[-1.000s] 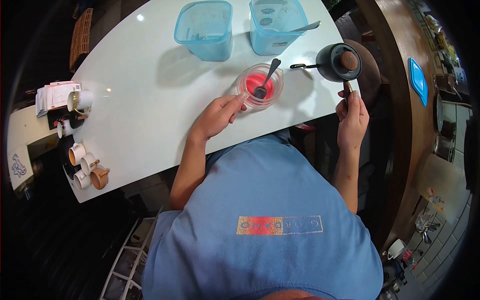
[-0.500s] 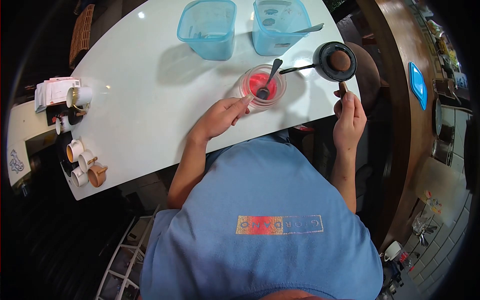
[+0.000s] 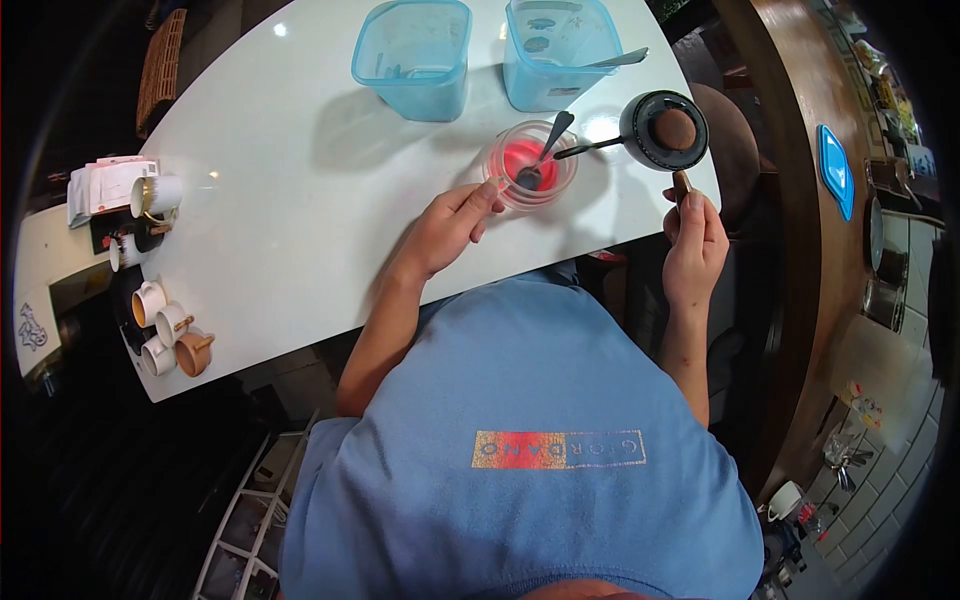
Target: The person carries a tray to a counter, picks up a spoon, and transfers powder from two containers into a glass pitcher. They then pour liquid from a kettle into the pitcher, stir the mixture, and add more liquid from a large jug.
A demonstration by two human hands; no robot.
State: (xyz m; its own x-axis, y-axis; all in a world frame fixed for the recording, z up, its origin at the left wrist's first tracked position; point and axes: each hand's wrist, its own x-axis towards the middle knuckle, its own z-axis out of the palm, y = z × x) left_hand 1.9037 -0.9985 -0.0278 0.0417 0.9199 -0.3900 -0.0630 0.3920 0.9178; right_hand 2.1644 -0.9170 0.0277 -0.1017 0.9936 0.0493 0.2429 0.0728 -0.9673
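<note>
A clear jar [image 3: 493,172] with red contents [image 3: 522,155] is on the white table, near its front edge. A spoon [image 3: 556,138] leans in it, bowl down in the red and handle sticking up past the rim. My left hand [image 3: 447,228] grips the jar's left side, thumb at the rim. In my right hand [image 3: 697,247] is the wooden handle of a gooseneck kettle [image 3: 640,128] with a black lid and round brown knob. The kettle's thin black spout points left, its tip overlapping the jar's right rim in this view.
Two light-blue plastic containers, one on the left [image 3: 412,85] and one on the right [image 3: 545,85], stand behind the jar. A metal utensil [image 3: 625,58] pokes out of the right one. Several mugs [image 3: 172,320] and papers [image 3: 115,183] sit at the table's left end.
The kettle has shifted slightly left and nearer me, bringing its spout tip over the jar's rim. The jar and left hand have moved a little to the right.
</note>
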